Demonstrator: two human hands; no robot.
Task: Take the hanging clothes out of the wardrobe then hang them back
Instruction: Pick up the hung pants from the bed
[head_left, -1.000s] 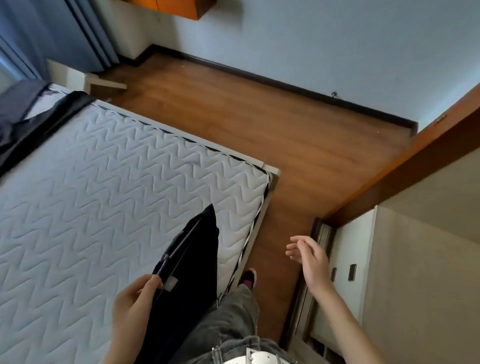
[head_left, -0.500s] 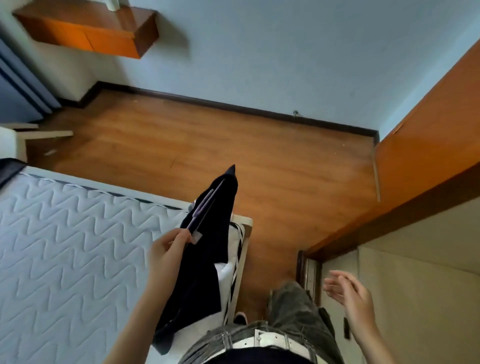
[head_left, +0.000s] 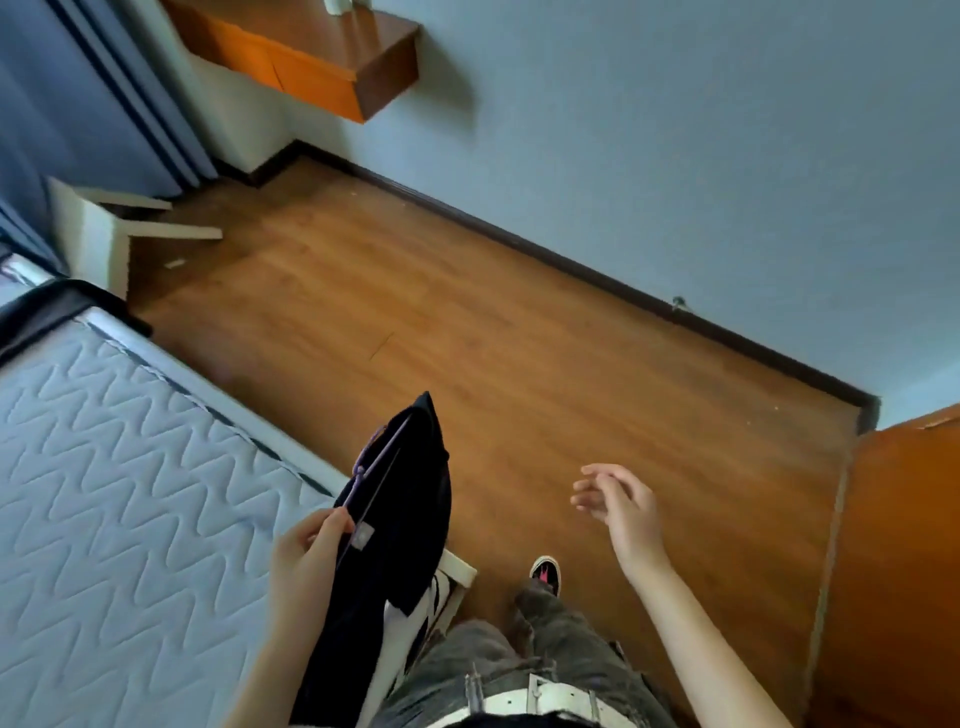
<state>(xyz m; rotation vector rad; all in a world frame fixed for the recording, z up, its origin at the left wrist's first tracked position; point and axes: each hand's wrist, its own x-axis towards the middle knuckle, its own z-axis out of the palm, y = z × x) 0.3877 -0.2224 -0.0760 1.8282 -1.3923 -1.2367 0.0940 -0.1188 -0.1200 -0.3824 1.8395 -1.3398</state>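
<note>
A black garment (head_left: 400, 525) on a purple hanger (head_left: 375, 462) hangs in the air over the corner of the bed, held upright. My left hand (head_left: 306, 561) is shut on the hanger and the garment's neck at lower centre. Off to the right, my right hand (head_left: 621, 506) is open with fingers spread, holding nothing, above the wooden floor. The orange-brown wardrobe door (head_left: 898, 545) fills the right edge; its inside is out of view. More dark clothing (head_left: 47, 312) lies at the far end of the mattress on the left.
A quilted white mattress (head_left: 114, 493) takes up the lower left. Wooden floor (head_left: 467, 338) stretches ahead to a blue-grey wall with a dark skirting board. A wall-mounted orange shelf (head_left: 311, 57) sits top centre, a blue curtain (head_left: 62, 104) and a white stool (head_left: 98, 228) at left.
The view has swung left, away from the wardrobe opening. My left hand still holds the hanger with the black garment. My right hand has risen away from the wardrobe to in front of me.
</note>
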